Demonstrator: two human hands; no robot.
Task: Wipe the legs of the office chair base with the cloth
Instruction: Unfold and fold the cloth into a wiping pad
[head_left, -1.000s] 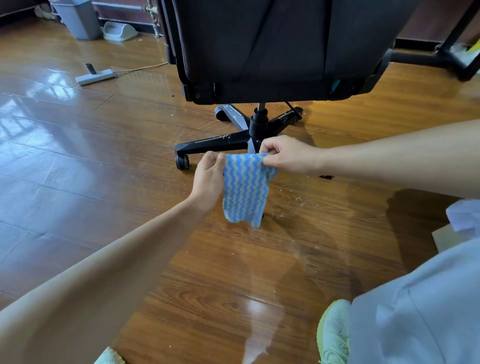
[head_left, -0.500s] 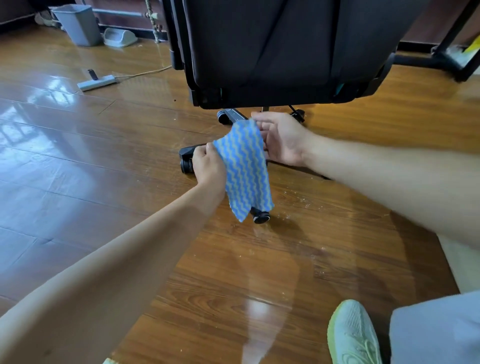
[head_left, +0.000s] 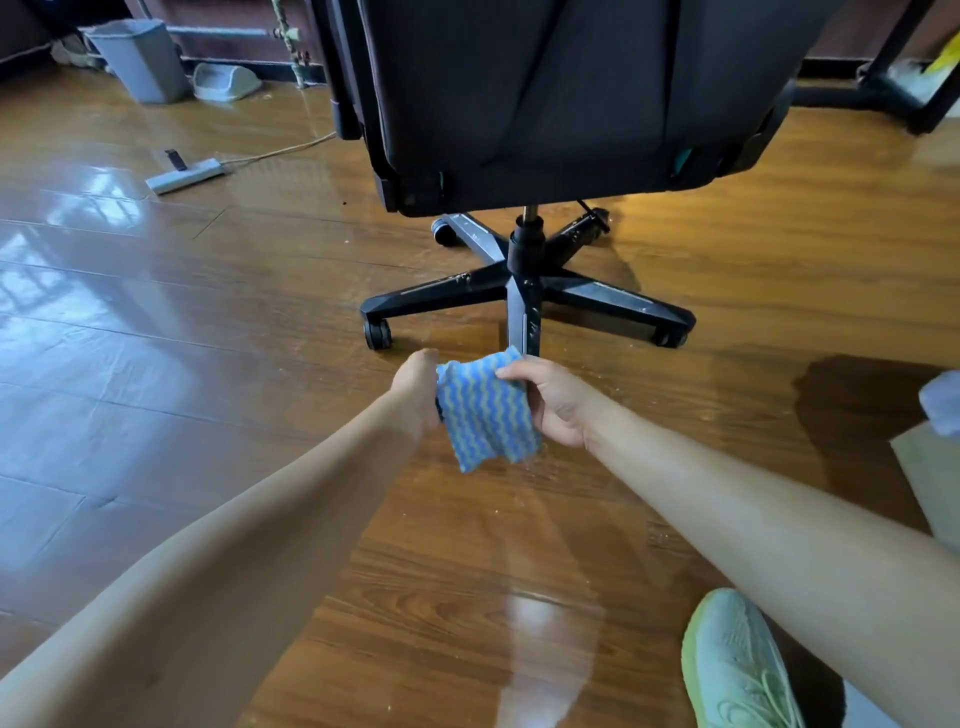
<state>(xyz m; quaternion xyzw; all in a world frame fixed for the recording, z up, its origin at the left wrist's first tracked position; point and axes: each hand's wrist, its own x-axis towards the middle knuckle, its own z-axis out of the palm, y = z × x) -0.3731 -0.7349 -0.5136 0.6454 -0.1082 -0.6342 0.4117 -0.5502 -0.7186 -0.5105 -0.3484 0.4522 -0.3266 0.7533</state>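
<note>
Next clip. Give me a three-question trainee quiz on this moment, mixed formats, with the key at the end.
1. True or false: the left hand and the right hand both hold the cloth.
2. The cloth's pattern is: A plain white; B blue and yellow wavy stripes; C red checks.
3. How many legs of the chair base are visible?

Key: 1 true; 2 B; 3 five.

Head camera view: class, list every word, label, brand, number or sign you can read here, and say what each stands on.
No readable text anywhere in this view.
The cloth bears only wavy blue and yellow stripes.
The chair base shows pale scuffs, not letters.
The bin and the shoe show no print that can be made out.
</note>
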